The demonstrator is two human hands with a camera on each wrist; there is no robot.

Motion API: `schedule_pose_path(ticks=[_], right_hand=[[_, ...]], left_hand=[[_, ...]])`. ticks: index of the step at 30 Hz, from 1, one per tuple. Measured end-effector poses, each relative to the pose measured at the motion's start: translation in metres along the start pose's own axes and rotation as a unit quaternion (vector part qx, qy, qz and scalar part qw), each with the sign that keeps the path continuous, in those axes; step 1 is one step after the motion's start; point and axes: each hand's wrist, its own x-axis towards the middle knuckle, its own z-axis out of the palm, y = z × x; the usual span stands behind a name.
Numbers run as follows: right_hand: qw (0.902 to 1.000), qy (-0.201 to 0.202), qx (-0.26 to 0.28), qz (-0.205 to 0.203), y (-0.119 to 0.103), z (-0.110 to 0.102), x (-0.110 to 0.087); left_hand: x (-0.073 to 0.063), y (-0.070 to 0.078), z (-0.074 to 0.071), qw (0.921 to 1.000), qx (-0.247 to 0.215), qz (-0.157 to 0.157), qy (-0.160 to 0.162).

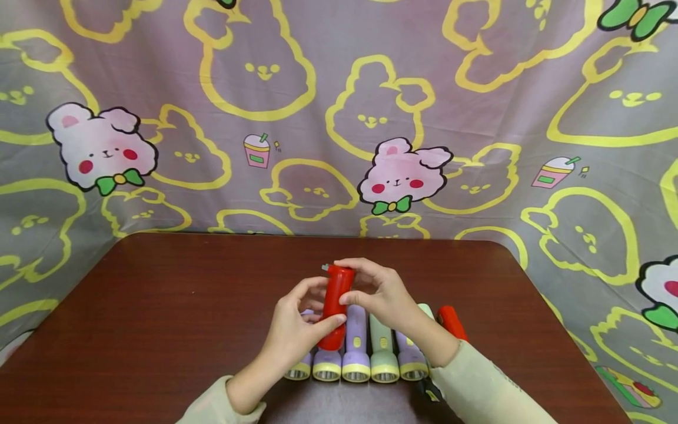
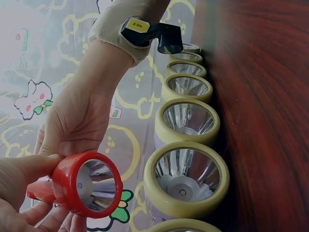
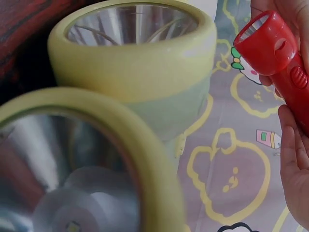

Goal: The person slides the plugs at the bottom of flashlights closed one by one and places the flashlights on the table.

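Both hands hold a red flashlight [image 1: 335, 300] above a row of flashlights, its lens end tilted down. My left hand [image 1: 299, 321] grips it near the lens end, with the thumb across the front. Near the tail end my right hand [image 1: 382, 293] pinches it between thumb and fingers. A small grey prong [image 1: 325, 268] sticks out at the tail. The left wrist view shows the clear lens and red rim [image 2: 67, 181]; a ribbed switch [image 3: 298, 77] shows in the right wrist view. Below stand lavender flashlights [image 1: 356, 335] and a green flashlight [image 1: 382, 338] with yellow rims.
The row lies side by side, lenses toward me, on a dark red-brown table [image 1: 185, 306]. Another red flashlight [image 1: 452, 323] lies at its right end, partly behind my right forearm. A patterned cloth [image 1: 318, 135] hangs behind the table. A black wrist camera [image 2: 169, 38] sits on my right sleeve.
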Motion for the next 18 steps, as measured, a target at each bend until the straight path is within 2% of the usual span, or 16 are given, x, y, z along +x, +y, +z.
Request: schedule_pose_path(ticks=[11, 18], right_hand=[[0.9996, 0.017, -0.01, 0.018, 0.0001, 0.0006, -0.0008], [0.9997, 0.024, 0.001, 0.005, 0.0017, 0.0021, 0.0006]], left_hand=[[0.0001, -0.001, -0.0008, 1.0, -0.001, 0.006, -0.002], [0.0012, -0.0009, -0.0017, 0.9999, -0.01, 0.007, -0.002]])
